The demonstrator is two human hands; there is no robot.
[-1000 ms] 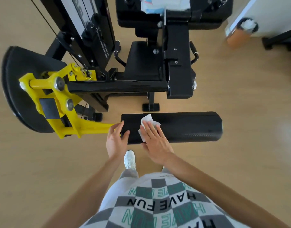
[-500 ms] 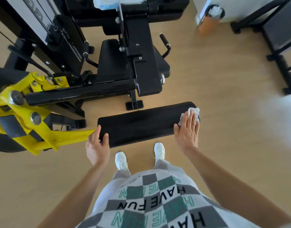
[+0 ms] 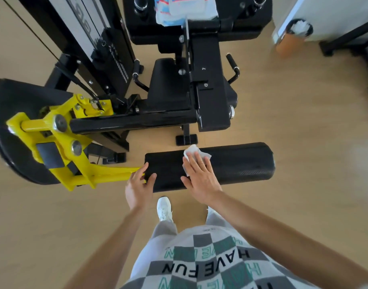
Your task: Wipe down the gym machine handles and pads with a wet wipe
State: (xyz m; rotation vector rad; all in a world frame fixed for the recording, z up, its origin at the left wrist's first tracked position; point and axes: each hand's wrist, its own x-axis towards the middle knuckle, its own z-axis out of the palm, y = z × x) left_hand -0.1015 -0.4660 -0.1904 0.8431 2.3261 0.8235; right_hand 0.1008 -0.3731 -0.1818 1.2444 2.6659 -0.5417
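Observation:
A long black roller pad [image 3: 237, 163] lies across the front of the gym machine, fixed to a yellow lever arm [image 3: 74, 155]. My right hand [image 3: 199, 176] lies flat with straight fingers on the pad's left half, pressing a white wet wipe [image 3: 192, 152] against it. The wipe sticks out past my fingertips. My left hand [image 3: 138, 187] cups the pad's left end, thumb on the top face and fingers on the end by the yellow arm. Two black side handles [image 3: 233, 67] flank the seat [image 3: 166, 84] further back.
A pack of wipes [image 3: 185, 9] rests on the black backrest at the top. A black weight stack frame [image 3: 91, 49] rises at the left. An orange bin [image 3: 293, 36] with white wipes inside stands at the upper right. Another black frame [image 3: 358, 38] sits at the right edge.
My right hand slid the wipe from the pad's left part to its right end, then back to the left half. My left hand stayed at the pad's left end.

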